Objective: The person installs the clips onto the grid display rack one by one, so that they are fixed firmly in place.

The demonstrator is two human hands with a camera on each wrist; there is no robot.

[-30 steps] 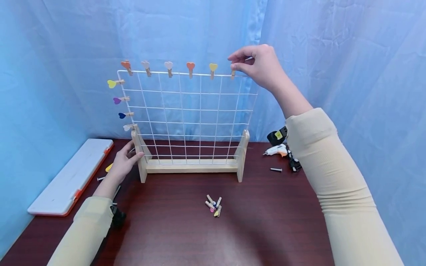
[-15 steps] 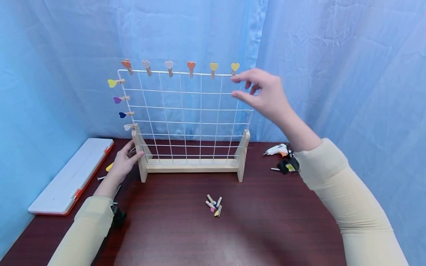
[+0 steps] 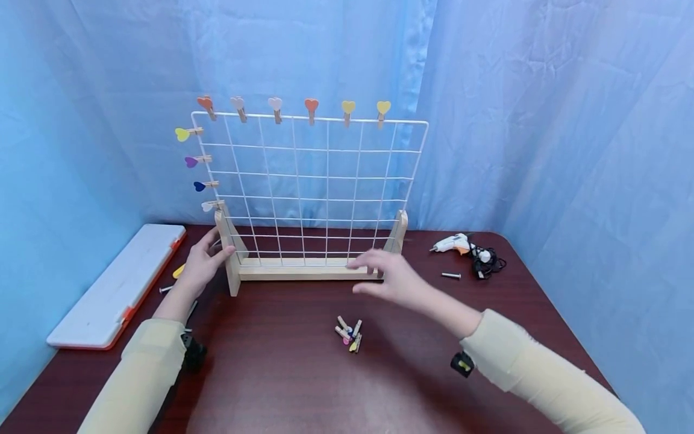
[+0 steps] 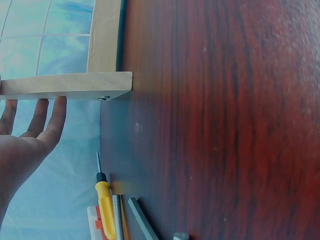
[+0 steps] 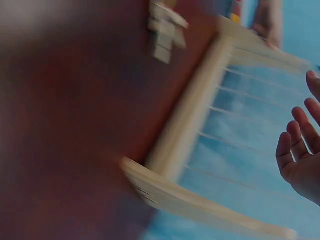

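A white wire grid [image 3: 327, 178] stands upright in a wooden stand [image 3: 314, 273]. Heart clothespins line its top bar, among them a yellow-heart clothespin [image 3: 384, 108] at the right end of the row. Others hang along the left side, such as a purple one [image 3: 191, 162]. My left hand [image 3: 202, 265] holds the stand's left upright, its fingertips on the outer face [image 4: 55, 117] and its thumb at the front. Holding nothing, my right hand [image 3: 393, 277] is in the air in front of the stand, fingers apart, above and right of a small pile of clothespins [image 3: 349, 335].
A white case with orange latches [image 3: 116, 286] lies on the left. Near it are a yellow-handled screwdriver [image 4: 104, 200] and metal rods [image 4: 141, 218]. A glue gun [image 3: 452, 243], its black cord [image 3: 488, 263] and a bolt [image 3: 451, 275] lie at the right. Blue curtains [image 3: 542, 120] hang behind.
My right hand has let go of the yellow-heart clothespin on the top bar and come down toward the table, uncovering the grid's top right corner. The left hand stays on the upright.
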